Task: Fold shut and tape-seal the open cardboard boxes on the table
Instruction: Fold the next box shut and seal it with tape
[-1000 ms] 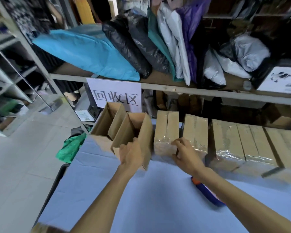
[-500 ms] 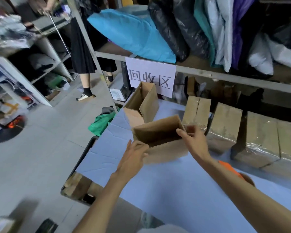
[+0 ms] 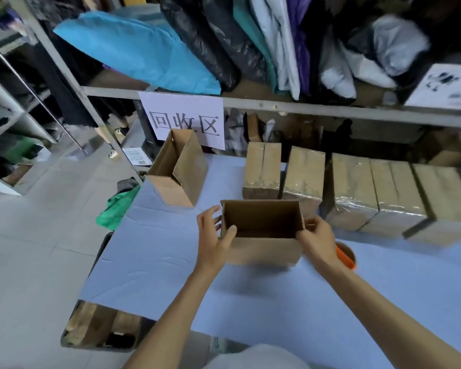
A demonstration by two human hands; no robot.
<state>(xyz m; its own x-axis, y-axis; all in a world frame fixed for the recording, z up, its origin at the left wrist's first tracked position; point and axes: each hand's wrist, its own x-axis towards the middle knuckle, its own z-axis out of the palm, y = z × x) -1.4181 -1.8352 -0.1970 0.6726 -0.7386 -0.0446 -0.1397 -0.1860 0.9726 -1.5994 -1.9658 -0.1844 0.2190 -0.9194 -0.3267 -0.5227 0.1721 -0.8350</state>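
Both hands are working the open box (image 3: 261, 230) right in the middle of the blue table (image 3: 171, 262), its top gaping wide toward the camera. The left hand (image 3: 213, 242) is pressing against the box's left end, thumb hooking over the near rim while the fingers are spreading loose beside the wall, not closing around anything. The right hand (image 3: 317, 239) is pinching the box's right-hand corner, thumb and fingers closing on the cardboard edge there. Just behind that wrist an orange tape dispenser (image 3: 345, 255) is lying on the table, partly hidden. Further back on the left, a second open box (image 3: 179, 169) is standing apart, mouth up, in front of a white paper sign (image 3: 183, 118) hanging from the shelf rail. To the right, a row of sealed boxes (image 3: 357, 193) with glossy tape across their tops is sitting side by side along the table's far edge.
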